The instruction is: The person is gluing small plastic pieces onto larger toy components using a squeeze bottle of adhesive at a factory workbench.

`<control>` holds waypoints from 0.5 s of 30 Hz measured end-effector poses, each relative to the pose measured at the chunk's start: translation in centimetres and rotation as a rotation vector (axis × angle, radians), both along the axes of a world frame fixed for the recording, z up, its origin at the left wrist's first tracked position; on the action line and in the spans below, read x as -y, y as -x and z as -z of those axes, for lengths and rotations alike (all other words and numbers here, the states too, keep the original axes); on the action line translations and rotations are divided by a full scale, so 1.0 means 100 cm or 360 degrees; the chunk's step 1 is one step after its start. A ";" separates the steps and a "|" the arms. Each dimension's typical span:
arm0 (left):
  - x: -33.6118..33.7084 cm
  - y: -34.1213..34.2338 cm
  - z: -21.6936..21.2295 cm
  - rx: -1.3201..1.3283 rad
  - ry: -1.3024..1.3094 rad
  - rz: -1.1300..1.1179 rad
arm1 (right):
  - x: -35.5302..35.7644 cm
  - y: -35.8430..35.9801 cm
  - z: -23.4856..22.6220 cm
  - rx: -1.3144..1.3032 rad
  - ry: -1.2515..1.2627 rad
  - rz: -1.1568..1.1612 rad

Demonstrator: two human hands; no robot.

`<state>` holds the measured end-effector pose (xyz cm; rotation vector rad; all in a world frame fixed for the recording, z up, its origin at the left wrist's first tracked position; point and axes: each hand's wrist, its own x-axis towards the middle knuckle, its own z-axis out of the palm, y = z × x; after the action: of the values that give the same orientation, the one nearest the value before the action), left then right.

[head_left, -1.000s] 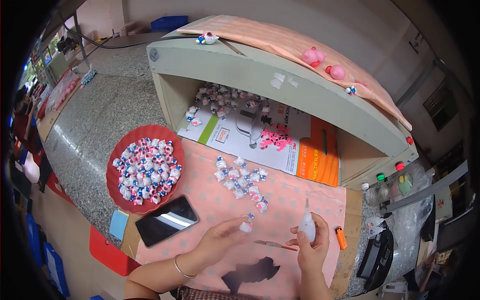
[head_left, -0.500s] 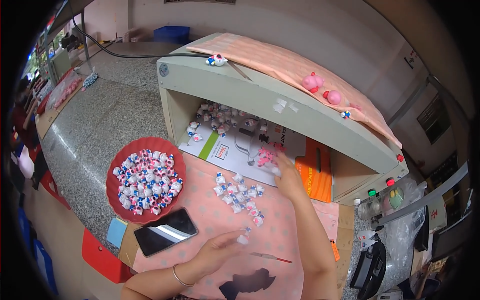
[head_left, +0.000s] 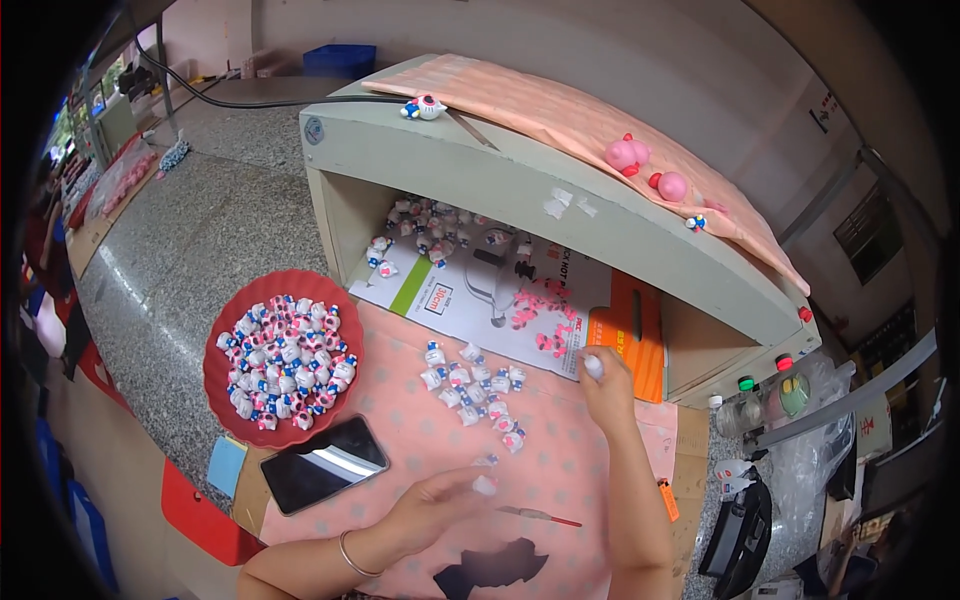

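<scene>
My left hand hovers low over the pink dotted cloth and pinches a small white figurine at its fingertips. My right hand reaches forward to the mouth of the grey box, its fingers closed on a small white object. It is close to the orange sheet and the white printed sheet, which carries several pink bits. A loose pile of white figurines lies between my hands. A thin red-handled stick lies by my left hand.
A red plate heaped with several figurines stands at the left, with a black phone below it. More figurines sit deep inside the box. Pink toys rest on its cloth-covered top. Bottles and a black device crowd the right.
My right hand has gone from near my body forward to the box opening, carrying the white object. My left hand has stayed low with its figurine.
</scene>
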<state>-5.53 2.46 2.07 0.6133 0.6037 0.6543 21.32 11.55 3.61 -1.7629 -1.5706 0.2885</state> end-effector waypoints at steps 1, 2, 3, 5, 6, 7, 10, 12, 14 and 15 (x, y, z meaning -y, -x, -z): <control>0.000 -0.002 -0.001 -0.0032 0.0002 -0.0002 | -0.004 0.002 0.001 0.0064 -0.0043 -0.0054; 0.000 -0.005 -0.002 -0.0065 0.0004 -0.0005 | -0.008 0.004 0.002 0.0129 -0.0086 -0.0109; 0.001 -0.008 -0.003 -0.0069 0.0000 0.0000 | -0.011 0.005 0.004 0.0124 -0.0089 -0.0104; 0.005 -0.013 -0.006 -0.0024 0.0029 -0.0048 | -0.014 0.005 0.005 0.0377 -0.0017 -0.0092; 0.007 -0.016 -0.008 -0.0028 0.0025 -0.0044 | -0.012 0.003 0.004 0.0373 -0.0020 -0.0087; 0.009 -0.017 -0.010 -0.0023 0.0031 -0.0061 | -0.010 0.002 0.003 0.0535 0.0067 -0.0073; 0.014 -0.018 -0.017 0.0001 0.0037 -0.0079 | 0.000 -0.003 0.000 0.0673 0.0179 -0.0054; 0.017 -0.017 -0.023 0.0027 0.0036 -0.0081 | 0.010 -0.007 -0.004 0.0656 0.0202 -0.0050; 0.019 -0.013 -0.027 -0.0015 0.0008 -0.0052 | 0.022 -0.005 -0.010 0.0617 0.0014 -0.0222; 0.020 -0.012 -0.028 -0.0013 0.0005 -0.0049 | 0.025 -0.005 -0.009 0.0619 0.0011 -0.0219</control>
<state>-4.37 0.49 4.89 0.6049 0.6224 0.6798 21.77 9.08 4.54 -1.7952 -1.9701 0.0133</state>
